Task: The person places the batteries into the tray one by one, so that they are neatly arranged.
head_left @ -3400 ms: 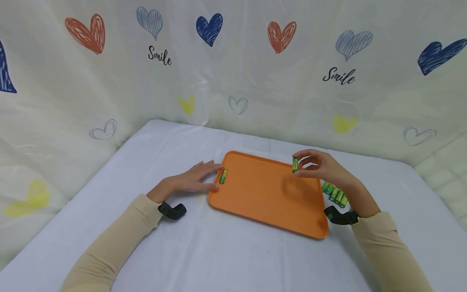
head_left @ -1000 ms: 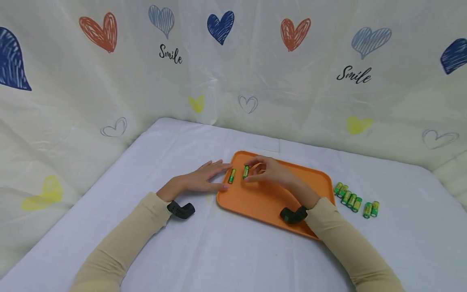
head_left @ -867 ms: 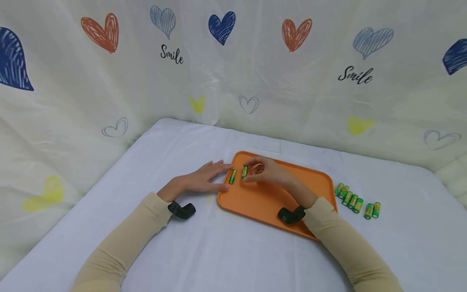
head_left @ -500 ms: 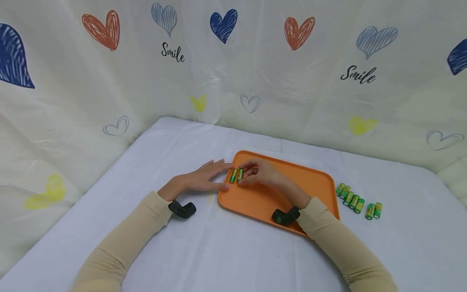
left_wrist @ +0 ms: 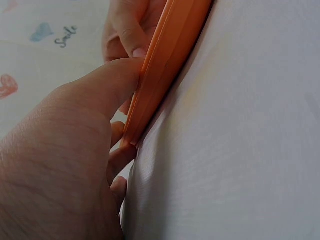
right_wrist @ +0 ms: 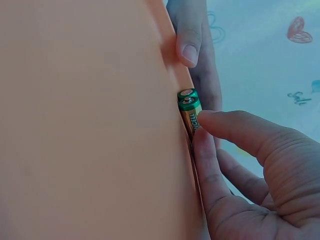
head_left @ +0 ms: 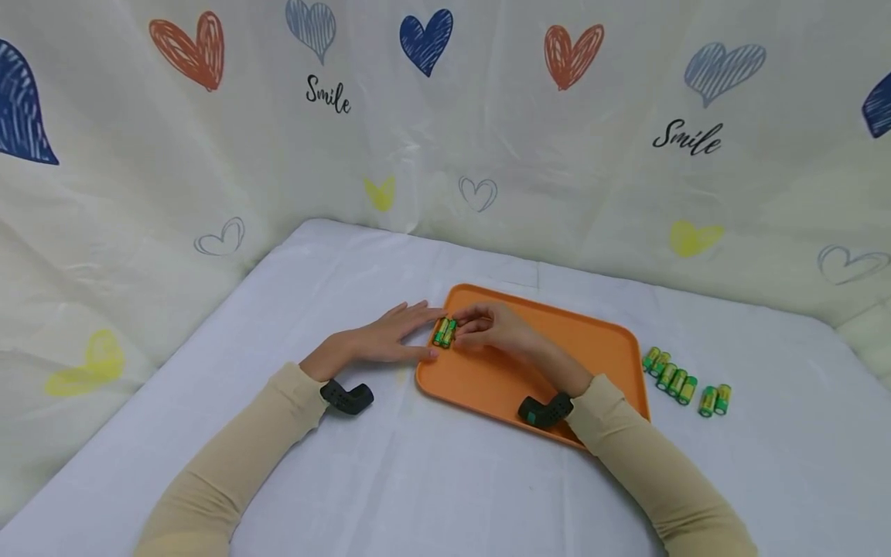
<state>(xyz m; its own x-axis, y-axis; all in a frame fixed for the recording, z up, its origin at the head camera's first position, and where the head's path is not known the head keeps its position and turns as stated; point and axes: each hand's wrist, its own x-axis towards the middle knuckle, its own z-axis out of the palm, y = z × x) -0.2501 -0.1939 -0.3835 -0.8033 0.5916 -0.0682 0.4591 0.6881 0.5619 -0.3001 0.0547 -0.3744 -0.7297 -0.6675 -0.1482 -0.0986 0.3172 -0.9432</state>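
At the left end of the orange tray (head_left: 592,348), pinching a green battery (head_left: 449,334) with the bent fingers of the right hand (head_left: 497,329), just beside a second battery (head_left: 440,332) lying nearer the rim. Spreading the left hand (head_left: 390,334) loosely at the left rim, touching it with thumb and fingers held well apart. Showing right of the tray, on the white counter (head_left: 418,480): five more batteries (head_left: 677,382) and two others (head_left: 708,401) farther right.
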